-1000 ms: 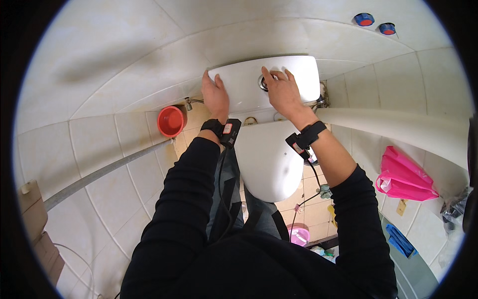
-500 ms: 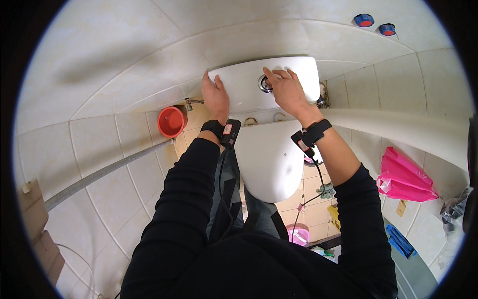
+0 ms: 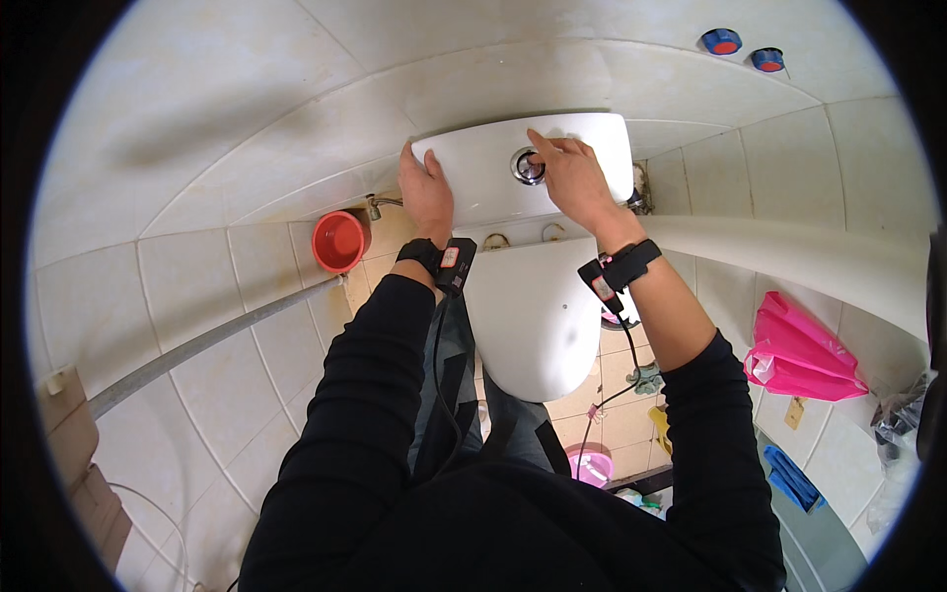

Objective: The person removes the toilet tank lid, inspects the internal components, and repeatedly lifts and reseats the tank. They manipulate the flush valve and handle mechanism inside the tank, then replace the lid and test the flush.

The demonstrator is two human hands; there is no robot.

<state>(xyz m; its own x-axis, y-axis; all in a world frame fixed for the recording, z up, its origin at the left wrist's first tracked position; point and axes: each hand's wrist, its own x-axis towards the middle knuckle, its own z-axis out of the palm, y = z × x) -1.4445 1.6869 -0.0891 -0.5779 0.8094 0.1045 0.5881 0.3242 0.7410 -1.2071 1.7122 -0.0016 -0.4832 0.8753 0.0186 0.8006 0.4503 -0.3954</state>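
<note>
Left hand (image 3: 426,197) is set at the left end of the cistern lid (image 3: 473,183), thumb and fingers apart with the lid's corner between them; I cannot tell from my view whether they clamp it. Right hand (image 3: 580,189) is positioned over the right half of the cistern lid, palm down, index finger extended and apart from the thumb, which bends in over the round chrome flush button (image 3: 522,170). I cannot confirm whether the thumb presses; no object is clamped in this hand. The flush button is located near the middle of the cistern lid. Forward of the cistern lid, toward the wearer, I see the white seat lid (image 3: 533,316) in the lowered position. Left of the cistern lid, locate a small metal valve (image 3: 374,206), then a red bucket (image 3: 338,242) farther out. Right of the cistern lid runs a thick white pipe (image 3: 789,259); beyond and nearer the wearer hangs a bright pink bag (image 3: 804,350). Above and right of the cistern lid, two blue knobs (image 3: 721,40) with red faces project from the wall. Well forward of the cistern lid, a pink basin (image 3: 594,469) stands partly hidden by the wearer's body.
</note>
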